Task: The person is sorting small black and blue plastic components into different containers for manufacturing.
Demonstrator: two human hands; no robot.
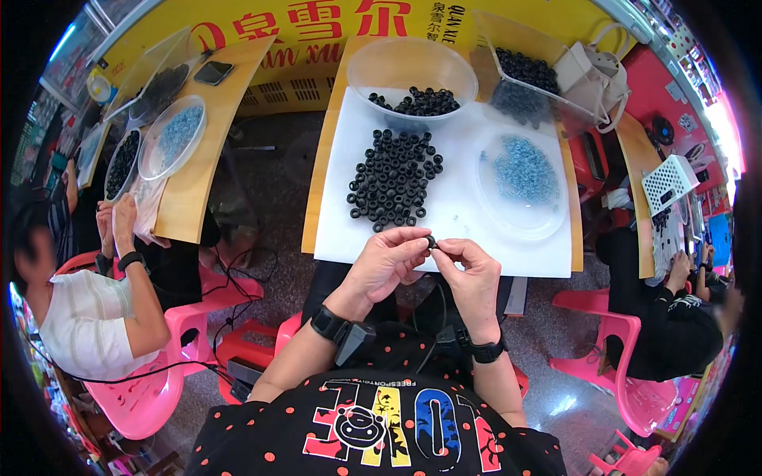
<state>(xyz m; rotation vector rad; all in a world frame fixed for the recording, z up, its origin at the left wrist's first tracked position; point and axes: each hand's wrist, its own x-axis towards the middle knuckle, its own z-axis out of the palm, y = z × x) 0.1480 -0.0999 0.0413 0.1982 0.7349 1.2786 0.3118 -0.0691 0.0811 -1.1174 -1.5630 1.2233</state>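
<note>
Just past the near edge of the white board [345,246], my two hands meet over a small black ring-shaped piece [431,242]. My left hand [385,266] pinches it between thumb and fingertips. From the other side, my right hand [471,274] closes thumb and forefinger at the same piece; anything tiny in that pinch is hidden. Ahead of my hands lies a loose heap of black ring-shaped pieces [393,176]. To its right, small clear blue pieces [524,170] fill the middle of a shallow clear dish [533,228].
A clear bowl [377,70] with more black pieces stands behind the heap. At the back right is a clear bin [548,99] of black pieces beside a cream bag [591,67]. People work at tables on both sides; a person's hands [119,226] show at left. Pink chairs [186,317] flank me.
</note>
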